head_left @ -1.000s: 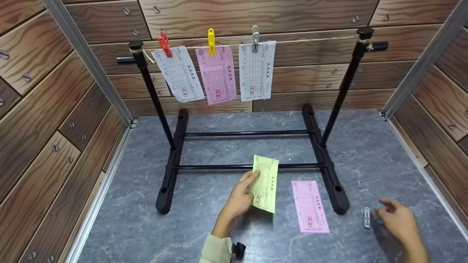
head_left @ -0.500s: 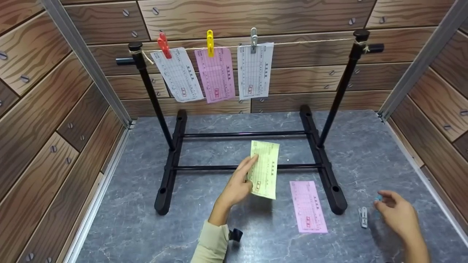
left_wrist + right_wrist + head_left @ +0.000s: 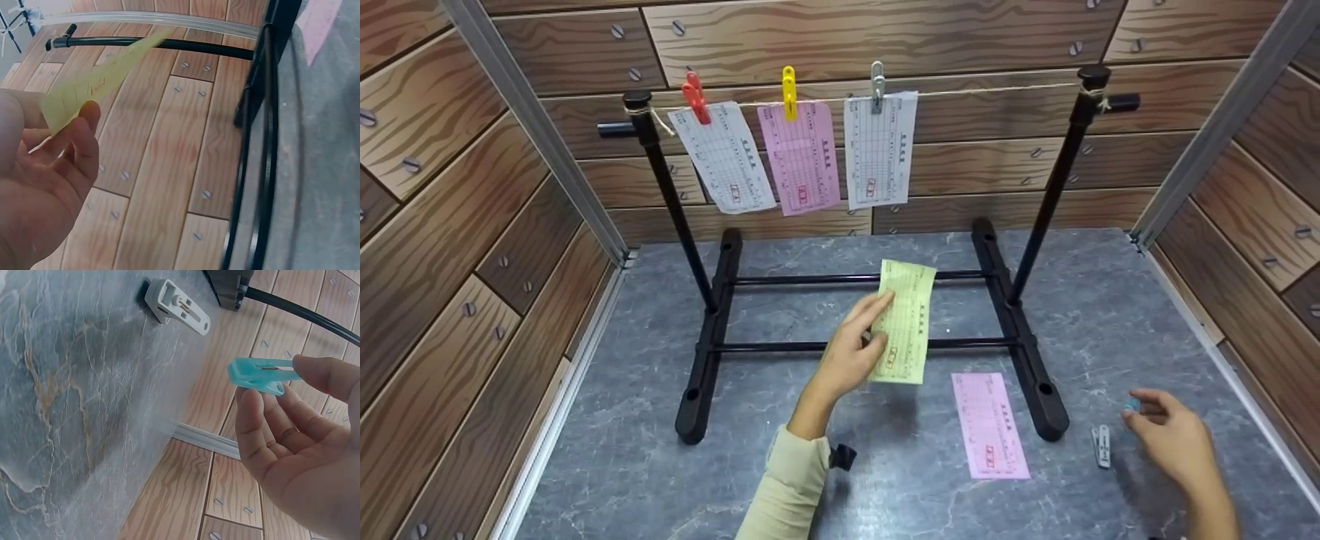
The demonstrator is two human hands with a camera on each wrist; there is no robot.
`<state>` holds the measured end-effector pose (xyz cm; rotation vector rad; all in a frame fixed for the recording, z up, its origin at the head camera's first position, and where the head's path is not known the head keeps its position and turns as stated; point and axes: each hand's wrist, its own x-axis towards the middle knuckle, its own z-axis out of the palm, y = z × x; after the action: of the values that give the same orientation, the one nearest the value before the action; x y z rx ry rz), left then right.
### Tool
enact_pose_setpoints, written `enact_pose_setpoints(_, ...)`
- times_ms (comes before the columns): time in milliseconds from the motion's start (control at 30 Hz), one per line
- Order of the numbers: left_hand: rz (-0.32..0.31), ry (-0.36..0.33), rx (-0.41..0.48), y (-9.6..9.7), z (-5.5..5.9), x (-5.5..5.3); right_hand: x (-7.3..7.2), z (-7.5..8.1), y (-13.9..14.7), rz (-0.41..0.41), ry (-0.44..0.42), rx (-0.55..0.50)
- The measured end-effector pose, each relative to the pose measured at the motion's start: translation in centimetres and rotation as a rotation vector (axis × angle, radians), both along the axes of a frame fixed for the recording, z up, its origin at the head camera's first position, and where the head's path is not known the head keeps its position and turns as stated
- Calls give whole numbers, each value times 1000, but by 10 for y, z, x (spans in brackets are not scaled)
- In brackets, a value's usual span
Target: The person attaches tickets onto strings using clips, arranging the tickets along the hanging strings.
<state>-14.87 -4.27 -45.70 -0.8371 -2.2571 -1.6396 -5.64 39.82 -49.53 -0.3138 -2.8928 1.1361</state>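
Note:
A yellow-green printed slip (image 3: 906, 322) is pinched at its left side by my left hand (image 3: 847, 349), raised over the bars of the black rack. In the left wrist view the thumb and fingers grip one end of the slip (image 3: 101, 84). My right hand (image 3: 1174, 439) holds a turquoise clothespin (image 3: 261, 374) between thumb and fingers, off the table at the right. Beside that hand a grey clothespin (image 3: 1102, 447) lies on the table. A pink slip (image 3: 990, 426) lies flat between the two hands.
A black rack (image 3: 701, 375) stands on the grey marbled table (image 3: 607, 465), a string (image 3: 997, 91) tied between its posts. On the string hang a white slip (image 3: 724, 157) under a red clothespin, a pink one under yellow, and another white one under grey. Wood-patterned walls enclose the table.
My left hand has carried the yellow-green slip up and away over the rack's bars. My right hand has lifted the turquoise clothespin from beside the grey one.

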Motion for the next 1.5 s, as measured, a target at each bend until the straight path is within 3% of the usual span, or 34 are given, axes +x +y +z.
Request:
enact_pose_setpoints(500,-17,141,94,12,34,-25,1,2,-1,9,29,-5)
enact_pose_setpoints(700,-24,220,110,17,49,-39,3,3,-3,5,31,-100)
enact_pose_setpoints(900,-50,229,118,22,73,-50,5,7,-5,-2,30,-168)
enact_pose_setpoints(1200,-59,231,114,31,106,-67,4,14,-8,32,106,-183)
enact_pose_setpoints(1500,-95,202,166,37,133,-83,0,28,-11,60,179,-82)
